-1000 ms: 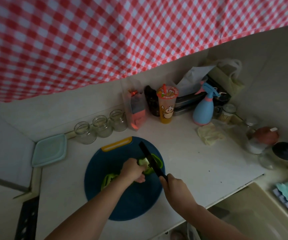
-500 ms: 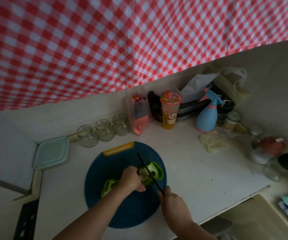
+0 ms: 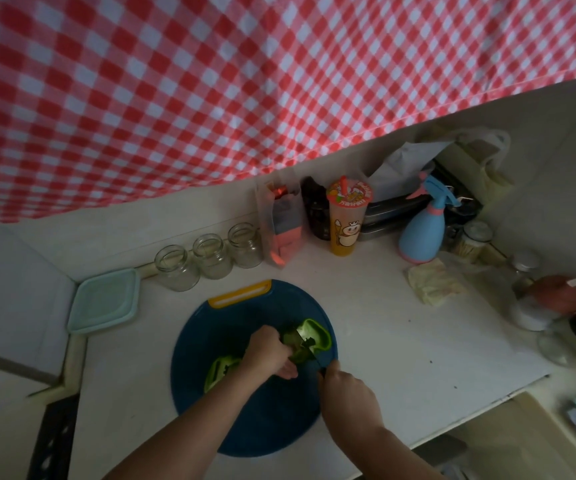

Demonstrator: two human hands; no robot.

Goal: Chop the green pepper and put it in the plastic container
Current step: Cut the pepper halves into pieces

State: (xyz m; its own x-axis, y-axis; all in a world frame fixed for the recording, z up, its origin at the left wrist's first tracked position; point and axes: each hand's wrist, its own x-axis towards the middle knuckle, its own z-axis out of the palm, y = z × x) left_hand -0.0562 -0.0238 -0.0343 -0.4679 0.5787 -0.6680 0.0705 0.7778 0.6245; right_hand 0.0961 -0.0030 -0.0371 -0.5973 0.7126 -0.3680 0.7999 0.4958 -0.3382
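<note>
Head view, looking down. Chopping step under way, by the look of it: on a round blue cutting board [image 3: 245,317], left hand [image 3: 267,351] with fingers [image 3: 287,371] curled, pinning down a green pepper half [image 3: 316,332]; right hand [image 3: 349,389] wrapped round the handle of a dark knife [image 3: 305,344], blade laid across that half, just beside the left fingers. Nearer the body, beside the left wrist, a second pepper half [image 3: 219,370], seemingly uncut. Plastic container [image 3: 104,301] well off to the left of the left fingers, by the desk corner, teal lid apparently on; contents not visible. Next, most likely: press the blade down and through, keeping fingertips tucked back from the edge, then shift along for another slice. Room for moving: bare desk [image 3: 418,341] to the right of the right fingers; board's near rim close to the desk's front edge, so little slack towards the body; three glass jars [image 3: 210,252] beyond the board, well apart from the fingers; red checked cloth [image 3: 210,98] hanging overhead.
</note>
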